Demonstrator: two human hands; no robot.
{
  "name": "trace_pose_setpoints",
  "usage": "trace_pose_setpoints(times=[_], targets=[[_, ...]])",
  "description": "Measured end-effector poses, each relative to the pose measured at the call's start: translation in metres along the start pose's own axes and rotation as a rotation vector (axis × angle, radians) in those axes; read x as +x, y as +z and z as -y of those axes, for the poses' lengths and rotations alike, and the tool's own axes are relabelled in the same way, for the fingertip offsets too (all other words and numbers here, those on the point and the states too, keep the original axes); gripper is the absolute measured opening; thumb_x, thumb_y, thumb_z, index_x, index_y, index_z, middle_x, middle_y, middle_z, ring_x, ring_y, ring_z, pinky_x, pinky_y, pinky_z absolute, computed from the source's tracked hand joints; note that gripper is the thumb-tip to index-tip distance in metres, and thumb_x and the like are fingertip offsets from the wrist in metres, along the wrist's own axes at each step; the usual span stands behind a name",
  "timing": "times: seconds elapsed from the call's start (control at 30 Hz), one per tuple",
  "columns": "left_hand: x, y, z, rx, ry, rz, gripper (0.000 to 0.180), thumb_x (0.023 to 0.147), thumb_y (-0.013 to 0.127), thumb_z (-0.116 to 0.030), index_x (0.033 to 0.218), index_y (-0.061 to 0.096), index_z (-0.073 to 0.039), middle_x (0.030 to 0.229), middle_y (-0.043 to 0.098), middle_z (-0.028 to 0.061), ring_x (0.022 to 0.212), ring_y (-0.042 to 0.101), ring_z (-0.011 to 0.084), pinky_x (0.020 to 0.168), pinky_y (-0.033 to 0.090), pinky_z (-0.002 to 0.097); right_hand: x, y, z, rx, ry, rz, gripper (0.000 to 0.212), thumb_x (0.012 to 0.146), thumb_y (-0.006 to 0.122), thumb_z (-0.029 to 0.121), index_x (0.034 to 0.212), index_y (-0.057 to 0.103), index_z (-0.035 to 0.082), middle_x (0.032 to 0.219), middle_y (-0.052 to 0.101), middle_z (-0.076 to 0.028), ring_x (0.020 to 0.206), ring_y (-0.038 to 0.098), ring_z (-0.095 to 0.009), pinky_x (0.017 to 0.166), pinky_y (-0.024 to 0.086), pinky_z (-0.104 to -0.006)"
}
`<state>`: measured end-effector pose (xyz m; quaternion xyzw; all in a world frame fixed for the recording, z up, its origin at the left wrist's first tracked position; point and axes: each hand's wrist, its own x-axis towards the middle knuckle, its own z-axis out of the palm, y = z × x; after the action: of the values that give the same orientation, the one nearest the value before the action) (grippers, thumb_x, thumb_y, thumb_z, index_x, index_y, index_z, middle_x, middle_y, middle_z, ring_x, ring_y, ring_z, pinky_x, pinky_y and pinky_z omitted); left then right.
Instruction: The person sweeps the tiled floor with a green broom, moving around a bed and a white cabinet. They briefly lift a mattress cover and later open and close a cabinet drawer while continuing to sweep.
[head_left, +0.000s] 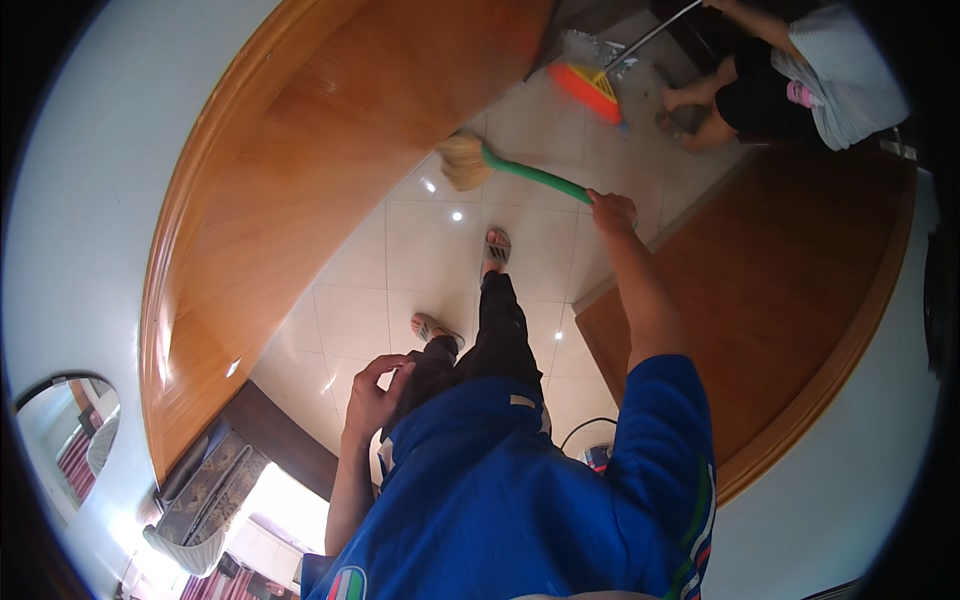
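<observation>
My right hand (613, 212) is closed around the green handle of a broom (540, 177). Its straw bristles (464, 163) rest at the foot of the wooden panel on the left, touching the tiled floor or just above it. Beside my thigh hangs my left hand (376, 396), loosely curved with thumb and fingers apart and nothing visible in it. Farther off, another person (840, 70) holds a second broom (590, 90) with orange and yellow bristles and a metal handle; its head is blurred.
Pale glossy tiles (345, 245) form the floor under my sandalled feet. A large wooden panel (280, 170) borders the left, and another wooden panel (760, 290) the right. Scattered litter (592, 46) lies past the orange broom. A round mirror (68, 435) hangs at lower left.
</observation>
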<state>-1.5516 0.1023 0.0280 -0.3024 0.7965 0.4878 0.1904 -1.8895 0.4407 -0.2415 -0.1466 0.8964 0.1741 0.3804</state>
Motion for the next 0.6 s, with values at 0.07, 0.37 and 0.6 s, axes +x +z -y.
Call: trace_pose_setpoints(times=[0.07, 0.37, 0.6], targets=[[0.012, -0.005, -0.003, -0.009, 0.045, -0.014, 0.021, 0.092, 0.069, -0.018, 0.103, 0.071, 0.000, 0.098, 0.073, 0.0129, 0.095, 0.069, 0.0222, 0.088, 0.052, 0.0318, -0.003, -0.001, -0.016, 0.029, 0.070, 0.025, 0.039, 0.104, 0.040, 0.031, 0.142, 0.044, 0.033, 0.099, 0.070, -0.005, 0.093, 0.070, -0.023, 0.076, 0.058, -0.0410], [0.050, -0.015, -0.021, -0.035, 0.103, 0.037, 0.021, 0.093, 0.068, -0.019, 0.103, 0.071, 0.000, 0.099, 0.073, 0.0129, 0.093, 0.069, 0.0219, 0.087, 0.052, 0.0323, -0.069, -0.013, -0.054, 0.276, 0.061, -0.005, 0.043, 0.103, 0.042, 0.037, 0.146, 0.042, 0.033, 0.097, 0.069, -0.012, 0.092, 0.070, -0.030, 0.076, 0.056, -0.0461], [0.072, -0.027, -0.044, -0.062, 0.160, 0.059, 0.021, 0.093, 0.068, -0.018, 0.104, 0.070, 0.000, 0.099, 0.073, 0.0128, 0.092, 0.070, 0.0221, 0.086, 0.053, 0.0316, -0.123, -0.061, -0.019, 0.162, -0.168, -0.041, 0.041, 0.102, 0.044, 0.035, 0.143, 0.046, 0.032, 0.091, 0.069, -0.013, 0.089, 0.070, -0.029, 0.075, 0.056, -0.0445]])
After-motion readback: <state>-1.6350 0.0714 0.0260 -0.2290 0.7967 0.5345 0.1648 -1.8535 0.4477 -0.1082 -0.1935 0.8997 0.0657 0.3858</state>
